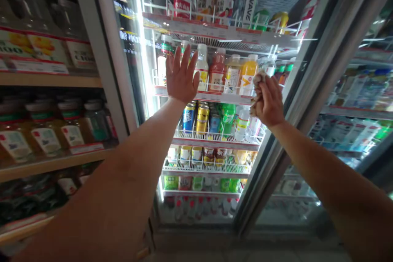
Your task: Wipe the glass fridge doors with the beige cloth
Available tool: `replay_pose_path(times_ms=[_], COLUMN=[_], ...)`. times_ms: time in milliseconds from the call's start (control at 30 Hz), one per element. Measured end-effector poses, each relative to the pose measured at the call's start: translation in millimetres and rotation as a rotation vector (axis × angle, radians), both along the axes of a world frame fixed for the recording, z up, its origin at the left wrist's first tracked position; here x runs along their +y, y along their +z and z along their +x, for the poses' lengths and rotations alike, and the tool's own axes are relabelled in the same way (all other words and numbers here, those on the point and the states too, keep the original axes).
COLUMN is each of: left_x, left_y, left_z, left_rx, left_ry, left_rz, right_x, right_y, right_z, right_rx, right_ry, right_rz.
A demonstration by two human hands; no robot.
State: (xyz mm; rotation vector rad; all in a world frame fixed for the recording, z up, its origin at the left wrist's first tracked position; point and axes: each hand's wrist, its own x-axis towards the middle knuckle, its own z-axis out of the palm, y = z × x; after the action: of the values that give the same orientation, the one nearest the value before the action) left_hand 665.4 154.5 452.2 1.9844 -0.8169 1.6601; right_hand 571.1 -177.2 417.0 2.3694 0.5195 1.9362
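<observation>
My left hand (pixel 181 75) is raised with its fingers spread and the palm toward the glass door (pixel 227 125) of a lit drinks fridge; it appears to rest flat on the glass. My right hand (pixel 270 100) is closed around a crumpled, stained cloth (pixel 259 84), held against or very near the right part of the same door. Behind the glass, a bottle with a yellow label (pixel 202 67), a red drink bottle (pixel 217 71) and an orange drink bottle (pixel 249 75) stand on a shelf between my hands.
On the left, open shelves (pixel 52 80) carry several large juice bottles. A metal door frame (pixel 264 163) runs along the right, with another fridge section (pixel 353 86) beyond it. Lower fridge shelves hold cans, such as a gold can (pixel 202 118), and green bottles (pixel 227 118).
</observation>
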Motion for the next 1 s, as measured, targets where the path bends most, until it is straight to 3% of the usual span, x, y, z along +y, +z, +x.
replay_pose_path(times_ms=[67, 133, 233, 300, 367, 433, 500, 567, 633, 700, 800, 867, 900, 933, 1000], left_x=[-0.4, -1.0, -0.9, -0.2, 0.5, 0.7, 0.5, 0.0, -0.4, -0.2, 0.8, 1.0, 0.9, 0.6, -0.5], left_y=[-2.9, -5.0, -6.2, -6.4, -6.6, -6.6, -6.4, -6.2, -6.3, -6.8, -7.4, -7.2, -6.9, -6.3, -4.8], left_z=[6.0, 9.7, 6.9, 2.2, -1.3, -2.8, -3.2, -3.5, -3.9, -3.8, -3.1, -3.4, -4.0, -5.0, -7.9], left_rx=[-0.024, -0.033, 0.001, 0.006, -0.02, -0.056, -0.062, -0.035, -0.02, -0.038, -0.045, -0.015, -0.005, -0.001, -0.001], left_ry=[0.032, 0.059, 0.055, 0.049, 0.055, 0.065, 0.067, 0.05, 0.023, 0.018, 0.062, 0.085, 0.088, 0.088, 0.09], left_rz=[-0.095, -0.18, -0.193, -0.185, -0.179, -0.173, -0.169, -0.175, -0.182, -0.185, -0.161, -0.149, -0.152, -0.161, -0.189], right_x=[12.4, 15.5, 10.0, 9.8, 17.6, 30.5, 40.8, 41.9, 33.1, 20.5, 14.9, 26.6, 35.6, 45.1, 60.7], right_y=[-7.1, 2.8, 32.6, 40.7, 29.6, 5.5, -15.2, -17.7, 0.7, 28.7, 54.0, 48.8, 41.4, 33.0, 20.9], right_z=[-2.0, -2.8, 1.6, 7.2, 11.7, 12.6, 9.8, 5.7, 2.7, 2.5, 5.9, 8.3, 9.2, 10.1, 12.6], right_rx=[0.071, 0.119, 0.089, 0.001, -0.079, -0.083, 0.023, 0.194, 0.348, 0.393, 0.175, 0.007, -0.017, 0.009, 0.151], right_ry=[0.026, 0.021, -0.034, -0.055, -0.039, 0.004, 0.043, 0.057, 0.066, 0.084, 0.061, 0.023, 0.021, 0.036, 0.108], right_rz=[-0.116, -0.169, -0.062, 0.072, 0.15, 0.094, -0.095, -0.306, -0.471, -0.532, -0.284, -0.052, -0.016, -0.057, -0.329])
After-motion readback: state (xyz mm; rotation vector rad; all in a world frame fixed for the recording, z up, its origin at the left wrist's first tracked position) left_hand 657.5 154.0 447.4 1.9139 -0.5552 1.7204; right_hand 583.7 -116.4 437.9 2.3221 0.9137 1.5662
